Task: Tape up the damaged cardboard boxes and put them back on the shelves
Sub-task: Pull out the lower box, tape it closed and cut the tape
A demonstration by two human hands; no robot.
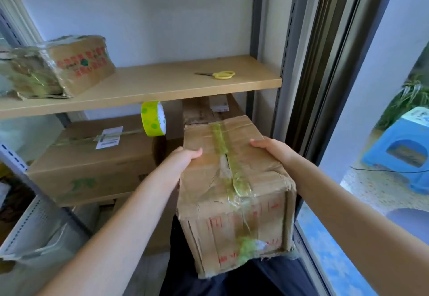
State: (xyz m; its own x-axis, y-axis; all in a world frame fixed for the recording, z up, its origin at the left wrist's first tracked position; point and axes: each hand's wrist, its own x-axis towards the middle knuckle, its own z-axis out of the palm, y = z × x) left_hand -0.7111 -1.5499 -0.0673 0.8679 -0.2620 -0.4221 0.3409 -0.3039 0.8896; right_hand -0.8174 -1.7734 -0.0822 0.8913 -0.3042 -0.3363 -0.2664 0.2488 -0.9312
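Observation:
A worn cardboard box point(234, 186) with greenish tape along its top seam and red print on its near face is held in front of me, its far end at the lower shelf. My left hand point(183, 156) grips its left side, thumb on top. On the opposite edge my right hand point(276, 150) holds the box the same way. A green dotted tape roll point(153, 119) stands on a large flat box point(92, 161) on the lower shelf. Yellow-handled scissors point(220, 74) lie on the wooden upper shelf point(162, 86).
A crumpled taped box point(60, 68) sits at the left of the upper shelf. Another box point(209, 110) stands behind the held one. A grey upright and a window frame point(308, 63) close the right side. A blue stool point(404, 149) is outside.

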